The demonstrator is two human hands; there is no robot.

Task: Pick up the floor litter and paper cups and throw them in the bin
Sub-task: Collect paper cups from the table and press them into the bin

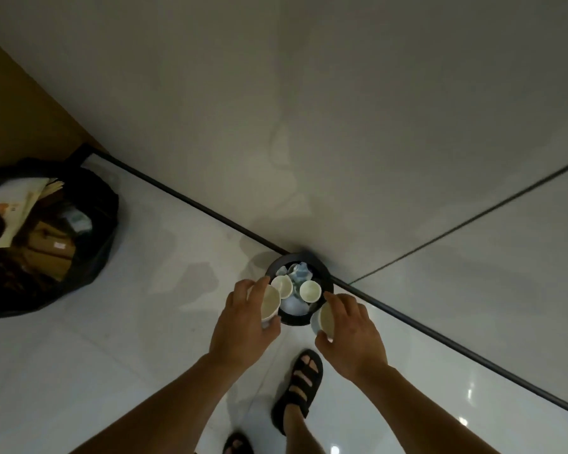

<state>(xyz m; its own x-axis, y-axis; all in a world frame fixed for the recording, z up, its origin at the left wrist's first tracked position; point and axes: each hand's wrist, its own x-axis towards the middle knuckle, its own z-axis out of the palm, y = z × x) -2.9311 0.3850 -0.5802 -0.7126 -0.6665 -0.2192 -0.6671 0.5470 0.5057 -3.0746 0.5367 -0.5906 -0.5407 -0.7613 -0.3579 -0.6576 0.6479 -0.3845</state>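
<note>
No text, brand, number or sign can be read. Well to the left of the left hand (pixel 243 326), inside the black bag (pixel 104 208), a white sheet (pixel 17 201) with orange marks and a pale label (pixel 59 245) on a brown box (pixel 43 253) are too blurred to make out.

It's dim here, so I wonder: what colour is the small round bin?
Black; the small round bin shows best in the head view.

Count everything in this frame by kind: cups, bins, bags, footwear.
paper cups: 4
black bin: 1
black rubbish bag: 1
black sandals: 2
Total: 8
</note>
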